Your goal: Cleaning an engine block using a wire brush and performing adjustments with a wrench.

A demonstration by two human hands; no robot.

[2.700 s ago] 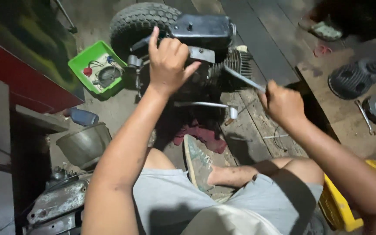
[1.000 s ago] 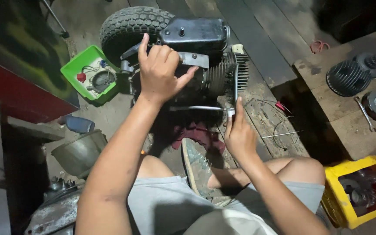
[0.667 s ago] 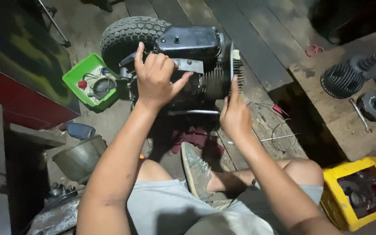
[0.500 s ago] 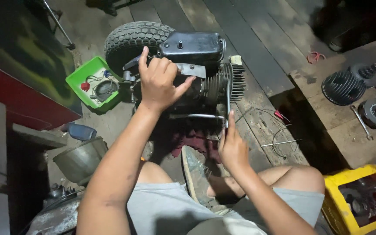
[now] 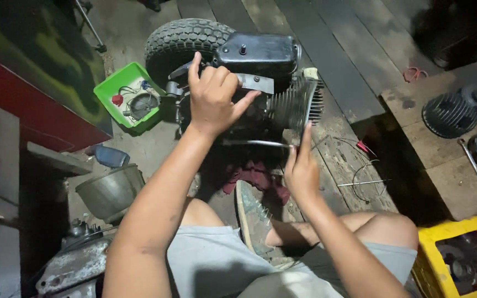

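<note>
Person sits on the wooden floor (image 5: pixel 360 66), small engine (image 5: pixel 260 94) in front of the knees, resting on the boards just ahead of a dark red rag (image 5: pixel 255 176). Black fuel tank (image 5: pixel 258 52) sits on top of the engine, finned cylinder (image 5: pixel 299 102) at its right end, knobby tyre (image 5: pixel 180 41) right behind it at the left.

Left hand (image 5: pixel 212 96) lies on top of the engine body below the tank, fingers curled down over it, thumb stretched right toward a flat grey metal bracket (image 5: pixel 255 83). Looks like a bracing grip on the engine casing, fingers clenched around its upper edge.

Right hand (image 5: pixel 302 168) sits lower, just under the finned cylinder, fingers straight and pointing up, tips near the fins. A thin metal rod (image 5: pixel 255 143) runs across the engine front and ends at this hand; cannot tell whether the fingers pinch it or only touch.

Green plastic tray (image 5: pixel 111 91) with small parts stands left of the tyre. Metal bowl (image 5: pixel 111 190) near the left knee, blue object (image 5: pixel 109 156) just above it. Yellow crate (image 5: pixel 459 259) by the right knee with dark parts inside. A second finned cylinder (image 5: pixel 451 113) and a wrench (image 5: pixel 470 160) lie on a raised board far right, well apart from the hands. Loose wire (image 5: pixel 368 182) lies on the floor right of the right hand. Shoe sole (image 5: pixel 252 218) shows between the legs.
</note>
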